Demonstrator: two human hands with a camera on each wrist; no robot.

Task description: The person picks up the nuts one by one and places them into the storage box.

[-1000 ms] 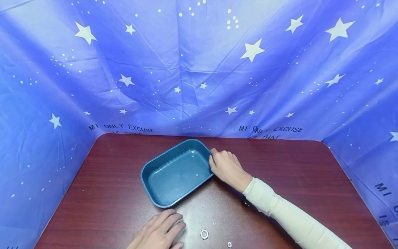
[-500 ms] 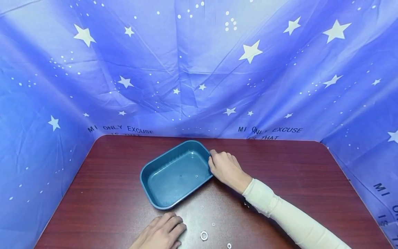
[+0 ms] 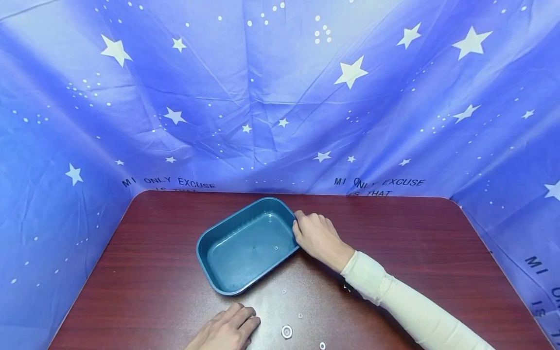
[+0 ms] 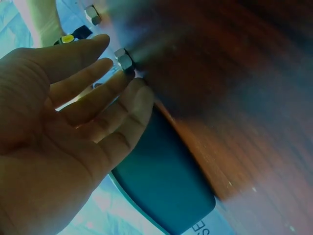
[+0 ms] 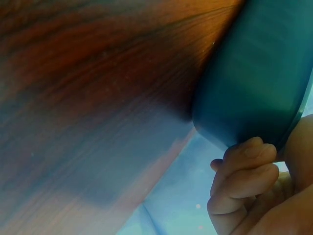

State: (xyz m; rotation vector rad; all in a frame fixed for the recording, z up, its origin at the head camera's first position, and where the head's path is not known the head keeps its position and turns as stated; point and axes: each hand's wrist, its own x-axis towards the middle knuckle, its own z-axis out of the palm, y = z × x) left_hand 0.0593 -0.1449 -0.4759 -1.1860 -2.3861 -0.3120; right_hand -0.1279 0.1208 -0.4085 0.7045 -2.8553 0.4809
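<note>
A teal plastic tub (image 3: pixel 236 265) stands at an angle on the table, a tiny ring-like nut (image 3: pixel 276 248) on its floor. My right hand (image 3: pixel 318 238) holds the tub's right end; the right wrist view shows curled fingers (image 5: pixel 249 154) against its outer wall, thumb at the rim. My left hand (image 3: pixel 225 328) is just in front of the tub's near corner, fingers loosely bent, palm holding nothing in the left wrist view. To its right lie a large hex nut (image 3: pixel 287 332), two small nuts (image 3: pixel 284 291) (image 3: pixel 300 316) and a mid-sized one (image 3: pixel 322 346).
The dark red wooden table (image 3: pixel 407 253) has rounded far corners. Blue star-printed cloth (image 3: pixel 280 97) hangs behind it and on both sides. A pale sleeve (image 3: pixel 407 296) covers my right forearm, which reaches across the table's right half.
My left hand has drawn back slightly from the tub's near corner. My right hand keeps its hold on the tub. The whole head view has shifted a little.
</note>
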